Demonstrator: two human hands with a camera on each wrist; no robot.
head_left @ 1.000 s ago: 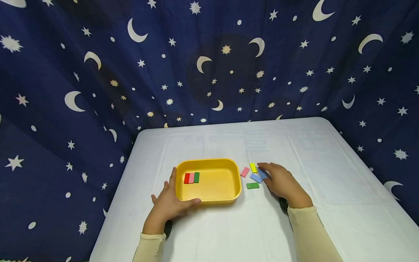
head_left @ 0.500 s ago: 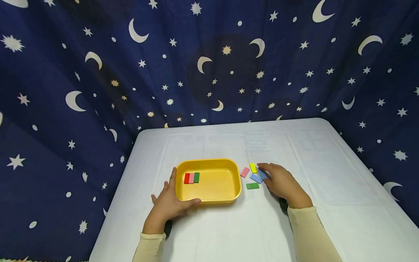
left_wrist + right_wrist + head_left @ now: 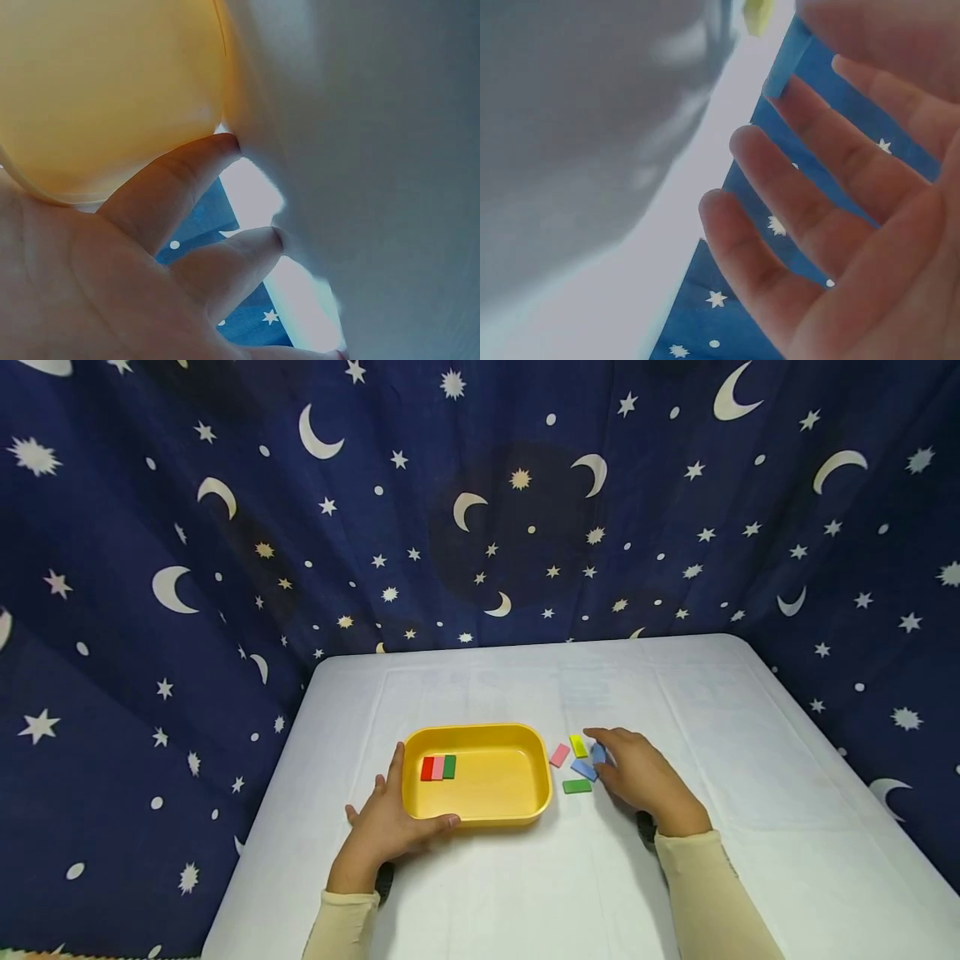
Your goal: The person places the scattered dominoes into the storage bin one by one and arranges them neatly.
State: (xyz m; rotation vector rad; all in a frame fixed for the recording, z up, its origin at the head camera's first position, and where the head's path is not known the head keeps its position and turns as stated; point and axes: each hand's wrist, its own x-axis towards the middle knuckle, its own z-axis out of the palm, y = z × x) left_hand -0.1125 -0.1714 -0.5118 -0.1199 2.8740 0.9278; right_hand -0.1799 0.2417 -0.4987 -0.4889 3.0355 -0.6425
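Note:
My left hand (image 3: 386, 822) rests against the left end of a yellow tray (image 3: 480, 822), thumb along the front wall and index finger at the left rim. Its other fingers spread out beside the tray in the left wrist view. Inside the tray, a red tile (image 3: 427, 768), a pink tile (image 3: 438, 767) and a dark green tile (image 3: 450, 767) lie side by side. My right hand (image 3: 641, 777) pinches a blue tile (image 3: 786, 66) between thumb and index finger, its other fingers extended. Near it lie another blue tile (image 3: 584, 769) and a yellow tile (image 3: 578, 746).
A pink tile (image 3: 559, 755) and a green tile (image 3: 577, 786) lie just right of the tray. White cloth covers the table (image 3: 510, 893). A dark blue curtain (image 3: 420, 510) with moons and stars hangs behind and at both sides.
The blue tile in my right hand, flatter before, now stands tilted up between thumb and index finger. The right hand has shifted slightly left. The left hand and tray stay in place.

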